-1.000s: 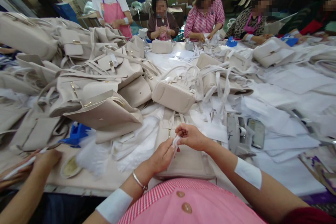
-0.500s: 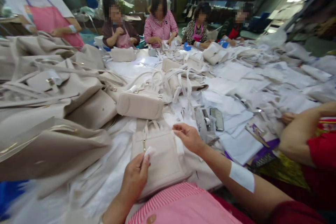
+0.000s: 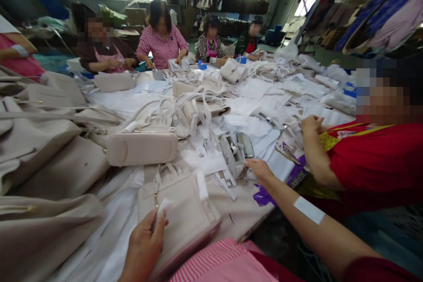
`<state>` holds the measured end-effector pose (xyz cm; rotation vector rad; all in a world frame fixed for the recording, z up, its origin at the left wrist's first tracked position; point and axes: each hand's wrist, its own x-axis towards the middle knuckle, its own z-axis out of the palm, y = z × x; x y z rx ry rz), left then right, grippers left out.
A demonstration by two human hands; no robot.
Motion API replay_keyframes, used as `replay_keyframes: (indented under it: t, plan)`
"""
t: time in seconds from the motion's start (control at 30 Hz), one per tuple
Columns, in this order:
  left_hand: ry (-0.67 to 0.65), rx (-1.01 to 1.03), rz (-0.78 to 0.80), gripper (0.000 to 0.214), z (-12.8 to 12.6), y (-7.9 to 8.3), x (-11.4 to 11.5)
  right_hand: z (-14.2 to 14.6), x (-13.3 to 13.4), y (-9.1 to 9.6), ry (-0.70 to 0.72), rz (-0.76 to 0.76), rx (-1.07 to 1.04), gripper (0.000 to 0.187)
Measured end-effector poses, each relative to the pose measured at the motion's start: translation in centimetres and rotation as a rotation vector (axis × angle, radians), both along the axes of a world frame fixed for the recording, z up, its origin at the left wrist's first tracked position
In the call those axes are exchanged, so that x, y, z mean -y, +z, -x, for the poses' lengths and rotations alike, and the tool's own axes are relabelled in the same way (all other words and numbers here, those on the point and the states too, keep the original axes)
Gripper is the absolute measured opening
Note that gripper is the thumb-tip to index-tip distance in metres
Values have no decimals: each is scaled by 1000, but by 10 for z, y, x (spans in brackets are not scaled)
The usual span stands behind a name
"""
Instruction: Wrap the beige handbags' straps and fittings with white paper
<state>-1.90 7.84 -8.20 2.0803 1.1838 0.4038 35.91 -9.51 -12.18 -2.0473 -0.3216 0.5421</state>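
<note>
While the left hand (image 3: 144, 246) pinches a small white slip (image 3: 163, 208) between thumb and fingers, it hovers over the near end of a beige handbag (image 3: 185, 211) that lies flat on the table (image 3: 244, 211), right in front of the person's pink striped apron (image 3: 218, 264). This bag is pale and smooth, with a gold zip pull near its top edge, two short handles folded toward the far side, and one white strip lying across its right corner. The right hand (image 3: 261, 170) is well apart from the left, stretched out to the right with its fingers loosely extended and nothing seen in it; its fingertips are just beside a grey desk device (image 3: 231, 154), though contact cannot be told. One dark phone (image 3: 245, 144) lies next to that device. A second beige bag (image 3: 142, 149) stands closed beyond the first, and a heap of more such bags (image 3: 49, 150) fills the left side. Loose white sheets (image 3: 284, 92) cover the far half of the table. One co-worker in red (image 3: 366, 158) sits close on the right, and four more sit along the far edge.
</note>
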Motion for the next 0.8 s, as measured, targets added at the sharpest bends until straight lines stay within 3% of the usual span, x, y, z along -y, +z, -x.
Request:
replay_keyframes:
  t: [0.1,0.27,0.4,0.5,0.63,0.7,0.8]
  plan:
    - [0,7,-11,37,1,0,2,12,18,-3,-49,61,66,25]
    - [-35,43,-68,32,2,-3,5,34,28,-28,-19,179,-43,23]
    - [-71,45,-199,29,5,-3,10,29,23,-39,38,249,-26,19]
    - [-63,32,-288,27,8,-3,14,23,27,-35,122,326,0,21]
    - [-46,-2,-365,23,11,-4,16,48,21,3,253,281,39,24]
    - [-57,-41,-407,22,11,-5,18,82,3,34,407,123,19,26]
    - [-86,-134,-468,20,8,-6,23,148,-40,75,651,-58,-181,29]
